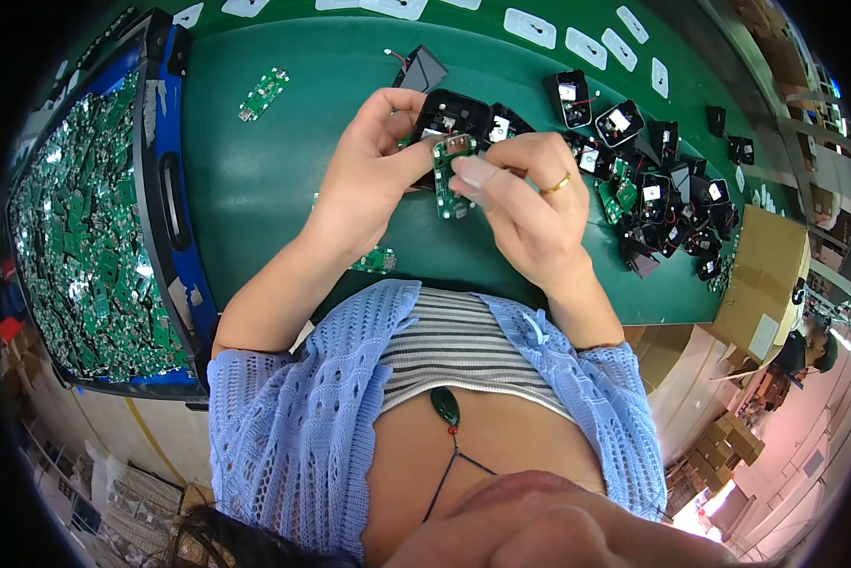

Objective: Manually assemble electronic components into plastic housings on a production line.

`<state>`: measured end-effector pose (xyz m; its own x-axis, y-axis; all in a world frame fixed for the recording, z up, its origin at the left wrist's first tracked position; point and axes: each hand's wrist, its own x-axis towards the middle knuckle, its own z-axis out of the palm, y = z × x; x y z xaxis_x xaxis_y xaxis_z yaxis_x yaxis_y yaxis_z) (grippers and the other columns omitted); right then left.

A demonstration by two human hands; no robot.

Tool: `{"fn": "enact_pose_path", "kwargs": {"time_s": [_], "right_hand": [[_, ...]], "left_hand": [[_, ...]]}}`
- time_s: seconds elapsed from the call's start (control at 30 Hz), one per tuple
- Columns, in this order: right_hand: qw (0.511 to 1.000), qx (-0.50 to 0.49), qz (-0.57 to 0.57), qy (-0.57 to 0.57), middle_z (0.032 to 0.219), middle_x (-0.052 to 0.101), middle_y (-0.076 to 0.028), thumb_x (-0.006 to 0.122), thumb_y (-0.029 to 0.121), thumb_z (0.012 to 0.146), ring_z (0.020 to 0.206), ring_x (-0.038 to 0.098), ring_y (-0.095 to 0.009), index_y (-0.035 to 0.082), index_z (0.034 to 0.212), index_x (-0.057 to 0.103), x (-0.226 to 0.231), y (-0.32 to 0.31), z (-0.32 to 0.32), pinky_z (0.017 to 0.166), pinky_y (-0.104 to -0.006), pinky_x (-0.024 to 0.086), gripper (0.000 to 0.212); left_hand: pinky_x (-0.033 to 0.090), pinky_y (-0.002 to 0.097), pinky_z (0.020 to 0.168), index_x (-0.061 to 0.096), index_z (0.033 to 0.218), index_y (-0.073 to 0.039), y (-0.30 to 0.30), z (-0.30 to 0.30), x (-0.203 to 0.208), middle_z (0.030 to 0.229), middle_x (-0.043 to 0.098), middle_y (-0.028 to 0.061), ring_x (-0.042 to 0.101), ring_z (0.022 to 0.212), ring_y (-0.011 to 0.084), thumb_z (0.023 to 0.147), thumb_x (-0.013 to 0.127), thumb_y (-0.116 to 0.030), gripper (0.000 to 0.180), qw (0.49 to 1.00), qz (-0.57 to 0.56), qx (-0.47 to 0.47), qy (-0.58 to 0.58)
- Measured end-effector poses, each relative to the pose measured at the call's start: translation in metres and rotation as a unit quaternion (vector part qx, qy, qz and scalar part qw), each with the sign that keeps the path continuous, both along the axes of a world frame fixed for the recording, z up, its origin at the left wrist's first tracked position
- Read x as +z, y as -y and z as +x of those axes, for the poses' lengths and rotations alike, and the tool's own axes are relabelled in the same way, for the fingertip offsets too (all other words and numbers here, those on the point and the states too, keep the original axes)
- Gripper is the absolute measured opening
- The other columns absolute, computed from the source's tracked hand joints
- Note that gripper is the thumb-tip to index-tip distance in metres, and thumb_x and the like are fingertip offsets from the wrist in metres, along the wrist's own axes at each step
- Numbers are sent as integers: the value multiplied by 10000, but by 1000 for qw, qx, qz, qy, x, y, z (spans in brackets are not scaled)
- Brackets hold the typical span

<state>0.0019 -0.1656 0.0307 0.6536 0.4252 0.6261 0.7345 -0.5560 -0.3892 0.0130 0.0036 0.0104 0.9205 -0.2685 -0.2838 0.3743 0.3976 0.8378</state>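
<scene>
Above the green table, my left hand (373,156) is closed round a black plastic housing (465,112), whose open side faces up. In front of the housing, a green circuit board (452,180) stands on end between my hands. My right hand (534,194) pinches the board's right edge between thumb and fingers. The left thumb touches the board near its top. Whether a wire joins the board and the housing, I cannot make out. Just behind the hands lies another black housing (510,123), partly hidden by the right hand.
A blue-and-black bin (172,204) heaped with green circuit boards (89,237) stands at the left. Many black housings (671,194) are piled at the right, beside a cardboard box (759,270). Loose boards (264,95) lie on the green table (255,180); white trays (529,28) line the far side.
</scene>
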Motion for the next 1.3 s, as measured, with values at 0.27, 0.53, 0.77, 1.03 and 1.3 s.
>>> {"fn": "enact_pose_path", "kwargs": {"time_s": [0.27,0.53,0.77,1.03,1.3], "right_hand": [[996,38,78,12,857,570,-58,715,-32,599,735,553,-218,46,920,663,-6,-3,5,643,-308,473,335],[997,-33,57,32,860,573,-80,713,-38,640,727,546,-247,34,883,620,-5,1,13,595,-325,466,270],[997,-70,43,13,842,566,-84,713,-34,645,725,542,-249,27,880,600,-3,-3,12,566,-330,462,268],[999,-42,-5,31,859,550,-96,712,-19,683,732,534,-260,18,913,599,-3,-3,13,566,-332,463,258],[927,-40,248,-279,1065,496,-96,670,36,794,908,526,-184,19,1187,505,-3,1,16,730,-284,479,426]], "left_hand": [[536,288,747,441,1123,-43,1,-3,4,992,618,85,621,882,151,896,549,-24,252,997,-48,63,12],[507,254,778,443,1157,-22,11,-13,1,1095,545,84,557,982,120,903,582,-77,295,997,-64,48,23],[489,277,838,397,1239,-9,17,-19,3,1173,506,97,535,1026,129,947,544,-178,368,994,-23,42,102],[479,260,825,387,1226,-7,16,-22,1,1166,500,107,535,1022,134,944,543,-139,348,987,-7,62,150],[465,241,813,456,1192,-1,22,12,16,1078,542,71,550,946,111,908,560,-29,304,985,3,58,165]]}}
